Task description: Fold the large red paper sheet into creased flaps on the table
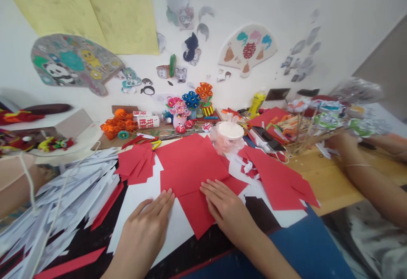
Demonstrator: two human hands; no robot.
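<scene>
Several sheets of red paper [190, 164] overlap in front of me on white paper. On the near left corner of the top sheet rest the fingertips of my left hand [148, 224], stretched out and lying flat. My right hand [225, 211] presses the near edge farther right, its fingers extended together on the paper. Below that edge another red piece [197, 214] sticks out toward me. Fanned red pieces [136, 162] lie to the left, beside yellow scissor handles [155, 145]. A larger red stack [276, 177] spreads on the right.
White paper strips [82, 185] are heaped at the left. A lidded plastic cup [230, 129], pipe-cleaner flowers [191, 99] and a yellow bottle [256, 104] stand toward the wall. At the right, another person's arm [359, 164] reaches over the wooden table [330, 181] among sticks.
</scene>
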